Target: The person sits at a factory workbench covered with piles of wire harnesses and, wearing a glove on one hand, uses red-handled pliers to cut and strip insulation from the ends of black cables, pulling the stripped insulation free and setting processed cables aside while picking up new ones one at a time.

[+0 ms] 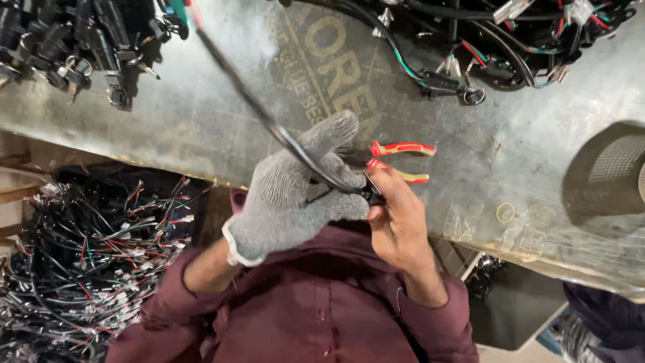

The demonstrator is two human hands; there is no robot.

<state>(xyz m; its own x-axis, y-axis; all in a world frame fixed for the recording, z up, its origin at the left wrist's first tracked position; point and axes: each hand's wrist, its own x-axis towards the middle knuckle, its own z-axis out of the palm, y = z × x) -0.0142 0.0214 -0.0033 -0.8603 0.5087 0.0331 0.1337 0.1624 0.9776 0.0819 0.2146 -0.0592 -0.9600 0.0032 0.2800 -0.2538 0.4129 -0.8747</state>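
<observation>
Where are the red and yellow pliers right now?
In the head view, the pliers lie on the grey table just right of centre, right behind the bare right hand and beside the gloved left hand holding a black cable.

At my eleven o'clock a pile of black key switches [74,40] lies on the grey metal table [201,114], a wiring harness bundle [510,40] at one, a dark ribbed cylinder [608,171] at three, and loose cut wires [80,269] heaped at eight.

pliers [396,161] jaws hidden behind gloved left hand [295,191], black cable [269,121] blurred, cut off at top edge
</observation>
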